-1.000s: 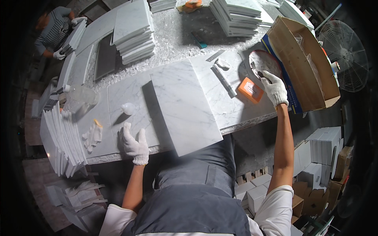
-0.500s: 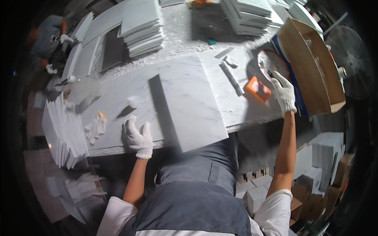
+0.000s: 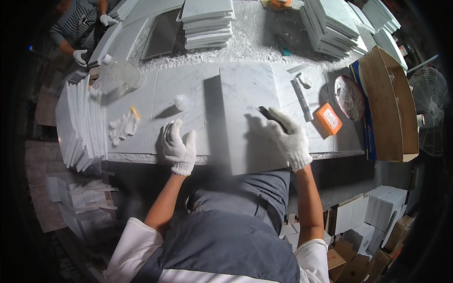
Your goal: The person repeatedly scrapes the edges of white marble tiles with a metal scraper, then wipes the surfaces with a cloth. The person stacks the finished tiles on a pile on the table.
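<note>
A grey-veined white marble slab [image 3: 247,127] lies in front of me, its near end sticking out past the table edge. Above its right side is my right hand [image 3: 290,139], in a white knit glove, closed round a small dark flat blade [image 3: 264,112]. The blade's tip points toward the slab; whether it touches cannot be told. To the slab's left, my gloved left hand [image 3: 179,147] is open near the table's front edge, fingers apart and holding nothing. Just beyond it sits a small round white object [image 3: 181,102]. A loose white glove [image 3: 125,126] lies farther left.
Right of the slab are a metal bar [image 3: 302,99], an orange box [image 3: 328,119], a round dish of whitish paste [image 3: 349,97] and a long cardboard box [image 3: 389,108]. Tiles stand on edge at left [image 3: 82,125]; stacks [image 3: 207,26] rise behind. A co-worker [image 3: 80,26] is at far left.
My right hand has moved left from the paste dish to above the slab, carrying the blade. My left hand stays open near the table edge. The whole view has shifted.
</note>
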`<state>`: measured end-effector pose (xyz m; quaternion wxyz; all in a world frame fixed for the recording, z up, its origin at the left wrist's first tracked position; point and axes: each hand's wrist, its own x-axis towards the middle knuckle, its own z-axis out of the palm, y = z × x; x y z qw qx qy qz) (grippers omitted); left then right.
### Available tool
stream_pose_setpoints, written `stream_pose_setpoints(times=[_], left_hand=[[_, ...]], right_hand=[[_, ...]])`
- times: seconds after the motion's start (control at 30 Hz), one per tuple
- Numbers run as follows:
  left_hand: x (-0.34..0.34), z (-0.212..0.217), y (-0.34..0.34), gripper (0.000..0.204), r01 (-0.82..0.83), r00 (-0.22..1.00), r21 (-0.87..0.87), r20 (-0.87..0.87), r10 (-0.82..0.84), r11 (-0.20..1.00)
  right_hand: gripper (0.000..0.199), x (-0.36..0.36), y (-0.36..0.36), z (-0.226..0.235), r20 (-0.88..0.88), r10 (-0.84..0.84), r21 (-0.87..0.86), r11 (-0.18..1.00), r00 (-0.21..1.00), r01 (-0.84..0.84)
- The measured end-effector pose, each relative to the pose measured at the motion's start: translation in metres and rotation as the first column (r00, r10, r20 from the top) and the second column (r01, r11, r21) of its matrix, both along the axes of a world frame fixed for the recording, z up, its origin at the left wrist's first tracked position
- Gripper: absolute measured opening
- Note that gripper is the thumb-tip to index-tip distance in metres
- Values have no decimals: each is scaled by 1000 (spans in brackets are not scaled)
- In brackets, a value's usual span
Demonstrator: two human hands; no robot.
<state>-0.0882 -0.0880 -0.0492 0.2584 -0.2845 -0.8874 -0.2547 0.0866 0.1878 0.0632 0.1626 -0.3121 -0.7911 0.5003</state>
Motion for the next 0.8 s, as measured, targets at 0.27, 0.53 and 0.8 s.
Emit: stream_pose_setpoints(times=[0.27, 0.53, 0.8], left_hand=[[2, 11, 2, 54, 64, 997, 25, 36, -65, 998], [13, 59, 57, 51, 521, 851, 83, 24, -524, 850], [-6, 68, 127, 66, 684, 727, -84, 0, -687, 724]], right_hand=[[36, -19, -22, 8, 181, 64, 441, 887, 981, -140], [36, 5, -18, 7, -109, -19, 384, 921, 994, 60], [38, 82, 74, -13, -308, -374, 231, 862, 875, 451]])
